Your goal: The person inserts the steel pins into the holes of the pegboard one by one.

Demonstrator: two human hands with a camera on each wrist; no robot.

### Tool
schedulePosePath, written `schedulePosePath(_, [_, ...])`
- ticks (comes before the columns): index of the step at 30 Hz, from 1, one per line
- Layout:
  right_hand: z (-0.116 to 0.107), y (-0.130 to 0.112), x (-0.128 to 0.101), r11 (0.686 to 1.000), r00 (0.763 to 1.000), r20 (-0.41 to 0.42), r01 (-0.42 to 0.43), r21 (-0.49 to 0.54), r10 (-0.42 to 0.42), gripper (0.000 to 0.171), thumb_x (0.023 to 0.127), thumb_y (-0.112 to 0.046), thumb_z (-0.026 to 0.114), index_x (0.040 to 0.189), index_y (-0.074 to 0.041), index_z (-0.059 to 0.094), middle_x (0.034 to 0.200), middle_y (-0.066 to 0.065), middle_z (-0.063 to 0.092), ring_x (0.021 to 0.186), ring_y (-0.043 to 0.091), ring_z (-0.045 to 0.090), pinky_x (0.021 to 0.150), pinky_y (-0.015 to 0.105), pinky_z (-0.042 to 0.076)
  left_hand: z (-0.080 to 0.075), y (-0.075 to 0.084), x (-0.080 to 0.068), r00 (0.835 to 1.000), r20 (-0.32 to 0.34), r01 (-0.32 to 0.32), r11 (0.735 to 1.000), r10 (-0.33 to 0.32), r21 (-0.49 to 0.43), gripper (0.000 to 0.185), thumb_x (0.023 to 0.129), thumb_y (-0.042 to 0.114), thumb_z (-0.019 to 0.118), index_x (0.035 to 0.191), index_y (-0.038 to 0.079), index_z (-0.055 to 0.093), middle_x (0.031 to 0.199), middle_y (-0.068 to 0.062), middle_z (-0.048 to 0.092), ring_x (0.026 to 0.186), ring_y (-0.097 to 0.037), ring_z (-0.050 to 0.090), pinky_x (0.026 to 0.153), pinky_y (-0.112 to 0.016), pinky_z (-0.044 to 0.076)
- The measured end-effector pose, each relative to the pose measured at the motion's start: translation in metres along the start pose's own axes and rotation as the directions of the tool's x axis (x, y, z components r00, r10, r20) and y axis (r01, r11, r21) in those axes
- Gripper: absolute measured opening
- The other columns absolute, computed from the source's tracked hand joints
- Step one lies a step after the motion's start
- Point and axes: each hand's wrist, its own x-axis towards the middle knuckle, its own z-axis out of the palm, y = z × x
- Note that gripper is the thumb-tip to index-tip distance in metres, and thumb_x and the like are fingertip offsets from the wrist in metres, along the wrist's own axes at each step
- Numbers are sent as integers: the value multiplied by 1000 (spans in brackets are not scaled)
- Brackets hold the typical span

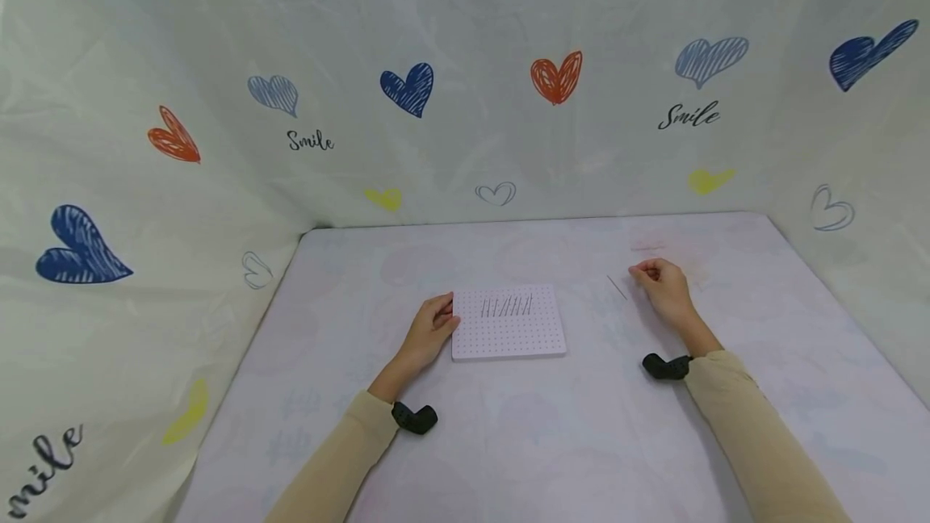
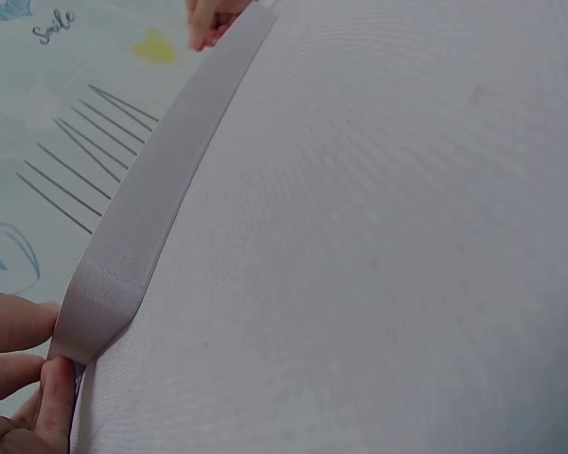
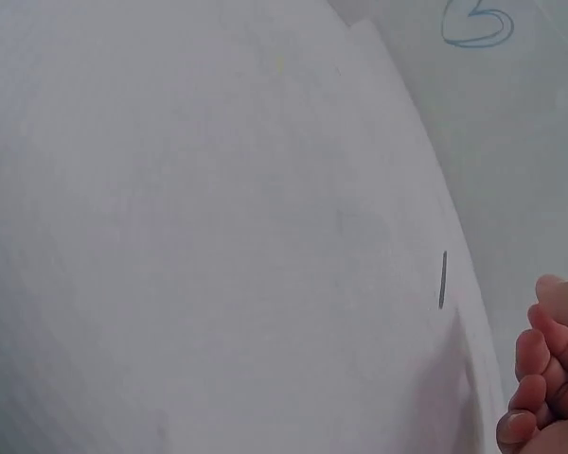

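Sleeves and wrist cameras: two beige sleeves enter from the lower edge of the head view, each with a black wrist camera beside the cuff.
Table (image 1: 508, 442): pale surface with faint prints, filling the lower half of the head view.
Left hand (image 1: 429, 333): left of centre in the head view, fingers curled against the left edge of the pegboard, steadying it. In the left wrist view the fingertips (image 2: 24, 374) touch the board's near corner at lower left.
Pegboard (image 1: 508, 333): white perforated board lying flat at frame centre.
Pins in board (image 1: 506, 307): a row of thin dark pins stands tilted along the board's far rows, upper part of the board — seven or eight, exact count unclear. Judged as the completed portion; most holes are unfilled.
Loose pin (image 1: 617, 287): one thin pin lies flat on the table right of centre, between board and right hand, apart from both. It shows as a short dark line (image 3: 442, 279) at mid-right of the right wrist view.
Right hand (image 1: 664, 285): right of centre, fingers curled loosely; whether it pinches a pin cannot be told.
Progress: judged early — one partial row placed, the loose pin unplaced.
Backdrop (image 1: 465, 87): white sheet with hearts and "Smile" lettering across the upper frame.
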Motion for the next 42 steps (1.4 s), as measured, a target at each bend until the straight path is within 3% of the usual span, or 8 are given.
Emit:
schedulePosePath(14, [11,-12,-7,998,999,-3,-50,-27,50,27,98,-13,65,103,13,66,88,17,62,76,17,50,54,17,41,0,0,1,1000,-7,-26,1000,26,-8,51,100,1,57,146,-11,39,140,-26,43,121,-33,49,108,-43,43])
schedulePosePath(28, [21,-3,-8,996,999,-35,6,-87,-9,21,92,-11,72,97,10,72,83,16,69,73,18,57,60,21,43,0,-1,1,1000,-2,-10,1000,10,-13,52,99,0,57,147,-11,38,140,-25,43,120,-31,50,106,-39,45])
schedulePosePath(42, [25,-2,-8,989,997,-44,54,-136,-60,16,90,-7,74,86,9,71,73,13,64,68,21,52,58,29,40,0,1,0,1000,-6,0,1000,0,-3,53,99,1,58,147,-10,39,141,-24,44,121,-31,50,107,-40,44])
